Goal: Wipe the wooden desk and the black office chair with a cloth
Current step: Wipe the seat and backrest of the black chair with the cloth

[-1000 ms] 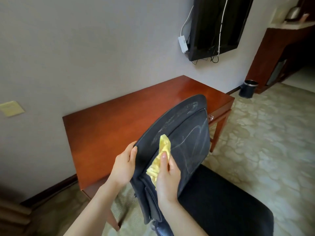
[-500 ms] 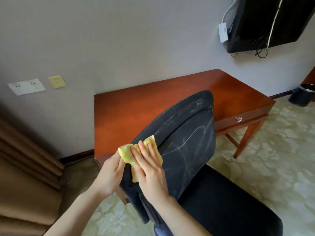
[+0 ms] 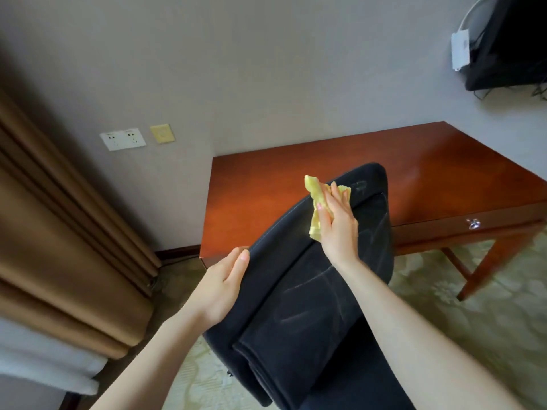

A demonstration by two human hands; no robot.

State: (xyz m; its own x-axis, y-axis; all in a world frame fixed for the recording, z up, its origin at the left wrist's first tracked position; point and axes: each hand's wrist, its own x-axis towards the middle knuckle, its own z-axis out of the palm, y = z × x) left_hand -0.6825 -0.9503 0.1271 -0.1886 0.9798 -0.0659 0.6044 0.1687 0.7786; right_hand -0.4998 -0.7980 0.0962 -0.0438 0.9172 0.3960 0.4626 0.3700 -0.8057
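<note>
Both hands meet the black chair (image 3: 319, 291): the right grip (image 3: 337, 223) presses a yellow cloth (image 3: 318, 199) flat near its top edge, fingers extended; the left grip (image 3: 222, 288) clasps its side edge, before the counter (image 3: 429, 176).

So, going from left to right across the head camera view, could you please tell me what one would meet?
Brown curtain → white wall sockets → yellow wall plate → left hand on the chair's edge → right hand pressing the yellow cloth on the chair back → drawer knob → television.
</note>
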